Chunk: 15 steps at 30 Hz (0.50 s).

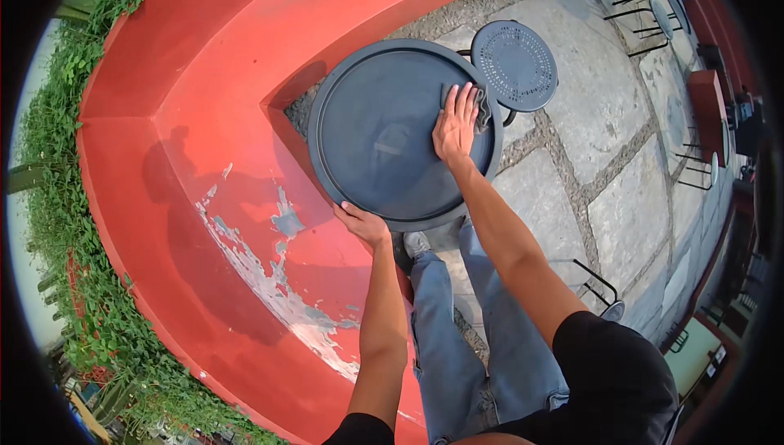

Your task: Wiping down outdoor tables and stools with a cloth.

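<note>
A round dark grey table (pixel 363 122) with a raised rim stands in front of me. My left hand (pixel 362 224) holds its near left rim, with part of the fingers hidden at the edge. On the right side of the tabletop, my right hand (pixel 456 125) presses a crumpled dark grey cloth (pixel 483 109) against the surface. The fingers of that hand lie fairly straight over the cloth, which shows mostly beside them. A duller smudged patch marks the middle of the tabletop.
A curved red bench (pixel 220 61) with peeling paint wraps around the left and far side. Just beyond the table's right rim stands a round stool (pixel 514 65) with a perforated seat. Grey stone paving (pixel 604 151) stretches right, with more stools (pixel 660 19). Green plants (pixel 69 224) line the far left.
</note>
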Motion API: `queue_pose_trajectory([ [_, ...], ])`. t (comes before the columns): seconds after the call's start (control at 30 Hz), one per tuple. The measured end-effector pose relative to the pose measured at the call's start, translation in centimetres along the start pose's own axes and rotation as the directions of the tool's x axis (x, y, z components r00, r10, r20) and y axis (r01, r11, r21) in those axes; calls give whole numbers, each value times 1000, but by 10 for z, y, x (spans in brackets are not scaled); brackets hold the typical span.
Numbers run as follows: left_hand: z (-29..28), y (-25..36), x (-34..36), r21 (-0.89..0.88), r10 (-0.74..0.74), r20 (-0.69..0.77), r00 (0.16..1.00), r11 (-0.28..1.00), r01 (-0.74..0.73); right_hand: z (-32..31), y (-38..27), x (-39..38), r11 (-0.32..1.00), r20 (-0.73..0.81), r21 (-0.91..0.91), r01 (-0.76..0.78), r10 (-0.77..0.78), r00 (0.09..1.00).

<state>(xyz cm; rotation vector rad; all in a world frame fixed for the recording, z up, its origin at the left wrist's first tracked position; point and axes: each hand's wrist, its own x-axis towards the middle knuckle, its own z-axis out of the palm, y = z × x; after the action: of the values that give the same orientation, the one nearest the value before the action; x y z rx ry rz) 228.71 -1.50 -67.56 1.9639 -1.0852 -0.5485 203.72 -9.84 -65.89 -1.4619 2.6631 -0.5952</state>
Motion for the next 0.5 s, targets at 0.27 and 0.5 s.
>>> queue_pose_trajectory([
  [0.27, 8, 5, -2, -179, -8, 26, 1000, 984, 12, 47, -64, 100, 913, -431, 400, 84, 106, 896],
  [0.5, 0, 9, 1, -123, 1, 28, 1000, 992, 2, 55, -137, 77, 630, 0, 407, 662, -724, 689],
])
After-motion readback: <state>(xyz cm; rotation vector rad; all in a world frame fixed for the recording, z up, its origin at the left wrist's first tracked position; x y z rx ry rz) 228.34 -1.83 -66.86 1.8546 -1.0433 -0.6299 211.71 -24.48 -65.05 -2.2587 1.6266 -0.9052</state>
